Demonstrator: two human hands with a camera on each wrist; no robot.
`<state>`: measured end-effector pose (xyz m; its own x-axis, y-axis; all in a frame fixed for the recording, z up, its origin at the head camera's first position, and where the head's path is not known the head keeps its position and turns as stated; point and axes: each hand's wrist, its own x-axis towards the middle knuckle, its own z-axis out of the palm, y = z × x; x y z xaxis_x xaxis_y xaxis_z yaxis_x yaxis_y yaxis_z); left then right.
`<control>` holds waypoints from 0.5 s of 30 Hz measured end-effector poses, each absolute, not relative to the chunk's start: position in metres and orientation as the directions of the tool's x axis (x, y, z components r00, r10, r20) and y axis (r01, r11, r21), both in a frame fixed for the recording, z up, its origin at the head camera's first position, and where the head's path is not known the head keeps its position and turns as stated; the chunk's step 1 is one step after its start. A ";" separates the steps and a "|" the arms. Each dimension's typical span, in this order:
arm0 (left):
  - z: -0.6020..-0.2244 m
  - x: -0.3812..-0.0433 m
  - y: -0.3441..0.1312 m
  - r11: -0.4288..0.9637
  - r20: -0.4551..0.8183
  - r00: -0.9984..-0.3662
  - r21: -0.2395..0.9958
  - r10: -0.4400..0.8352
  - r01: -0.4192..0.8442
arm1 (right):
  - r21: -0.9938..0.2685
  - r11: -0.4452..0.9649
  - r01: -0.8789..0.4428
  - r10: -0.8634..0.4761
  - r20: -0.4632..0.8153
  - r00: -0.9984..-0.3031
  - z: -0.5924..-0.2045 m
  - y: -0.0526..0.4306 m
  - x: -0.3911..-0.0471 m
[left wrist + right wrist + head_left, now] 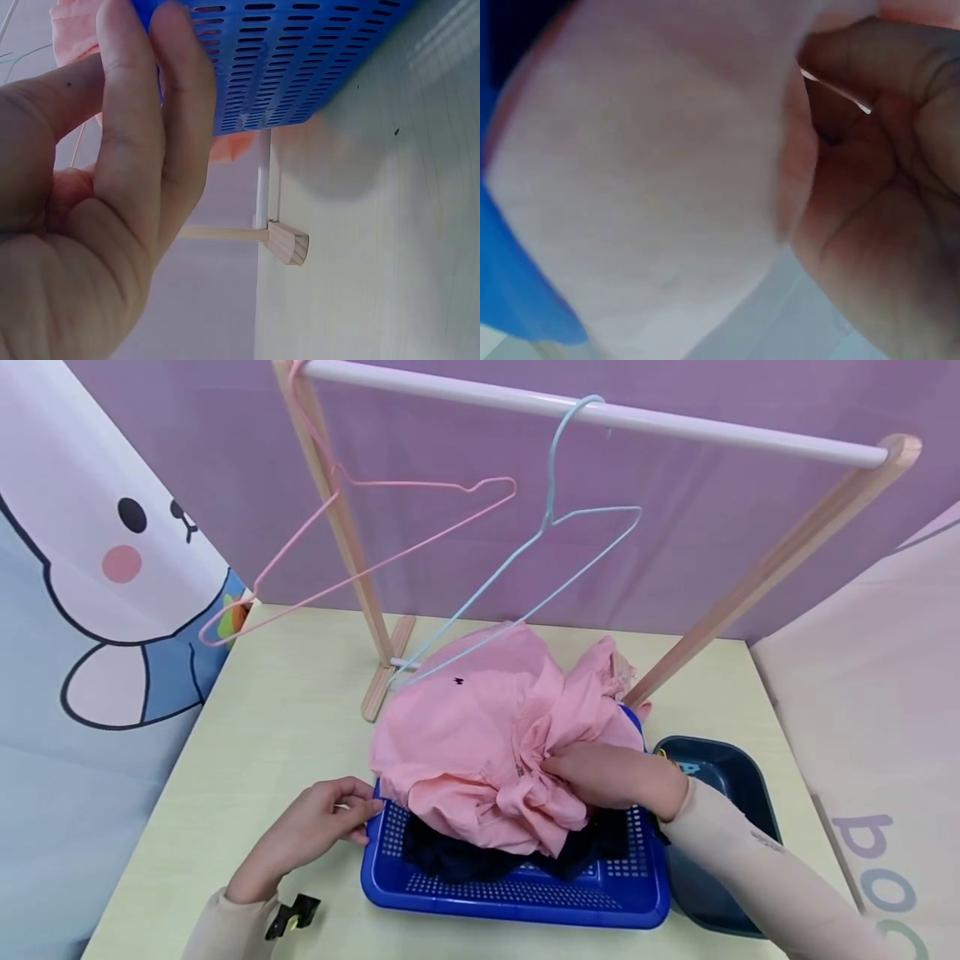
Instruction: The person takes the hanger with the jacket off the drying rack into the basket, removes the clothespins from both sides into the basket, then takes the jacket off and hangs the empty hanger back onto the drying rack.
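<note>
A bunched pink garment [472,727] with a small black mark on it is heaped over the blue plastic basket [517,906]. My right hand [600,772] grips a gathered fold of it near the basket's right side; its fingertips are buried in the cloth. In the right wrist view, the pink cloth [645,180] hangs close before the palm. At the basket's left rim, my left hand [322,822] pinches the edge between thumb and fingers. The left wrist view shows those fingers [131,112] against the slotted basket wall [277,60]. Dark navy cloth [457,856] lies beneath the pink one.
Behind the basket stands a wooden rack with a white bar [465,392]. A pink hanger [420,485] and a light blue hanger [551,518] hang from it, the blue one's lower end overlapping the garment. A dark teal tub [720,893] sits right of the basket.
</note>
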<state>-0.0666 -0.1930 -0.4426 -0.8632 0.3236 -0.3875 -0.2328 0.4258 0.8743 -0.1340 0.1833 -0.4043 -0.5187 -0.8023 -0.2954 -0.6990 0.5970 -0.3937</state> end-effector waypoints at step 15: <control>-0.444 -0.067 -0.194 0.397 -0.394 -0.860 0.882 0.326 -0.254 | -0.312 0.809 -0.498 -0.562 -0.163 -0.811 -0.380 0.229 -0.233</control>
<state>-0.0673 -0.1943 -0.4442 -0.8597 0.3256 -0.3935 -0.2535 0.3969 0.8822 -0.2329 0.2293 -0.3800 -0.8108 -0.5623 -0.1625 -0.4984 0.8088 -0.3121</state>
